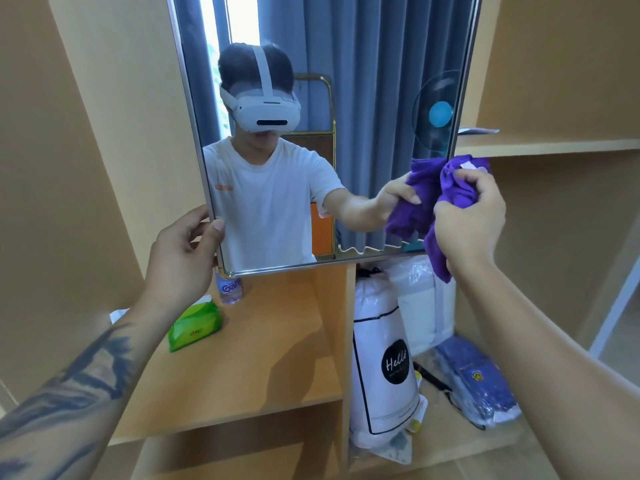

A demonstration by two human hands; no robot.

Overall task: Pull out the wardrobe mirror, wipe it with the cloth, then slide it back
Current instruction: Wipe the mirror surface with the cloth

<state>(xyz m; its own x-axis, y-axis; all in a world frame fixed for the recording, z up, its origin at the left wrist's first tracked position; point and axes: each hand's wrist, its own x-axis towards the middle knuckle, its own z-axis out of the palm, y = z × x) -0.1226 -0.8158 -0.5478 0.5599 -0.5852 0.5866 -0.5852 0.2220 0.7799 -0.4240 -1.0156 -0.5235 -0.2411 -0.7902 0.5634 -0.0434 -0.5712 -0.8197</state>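
The wardrobe mirror (363, 46), a tall pane in a thin metal frame, stands pulled out in front of the wooden shelves and fills the upper middle of the view. My left hand (183, 251) grips its lower left edge, thumb on the glass and fingers curled behind the frame. My right hand (471, 220) holds a bunched purple cloth (450, 188) against the mirror's lower right edge. Part of the cloth hangs down below my fist. The glass reflects a person, the cloth and grey curtains.
A wooden shelf (263, 358) below the mirror holds a green wipes pack (195, 327) and a small water bottle (228, 289). To the right, a lower compartment contains a white bag (384, 368), white bedding (422, 299) and a blue packet (478, 382). A higher shelf (554, 145) runs at right.
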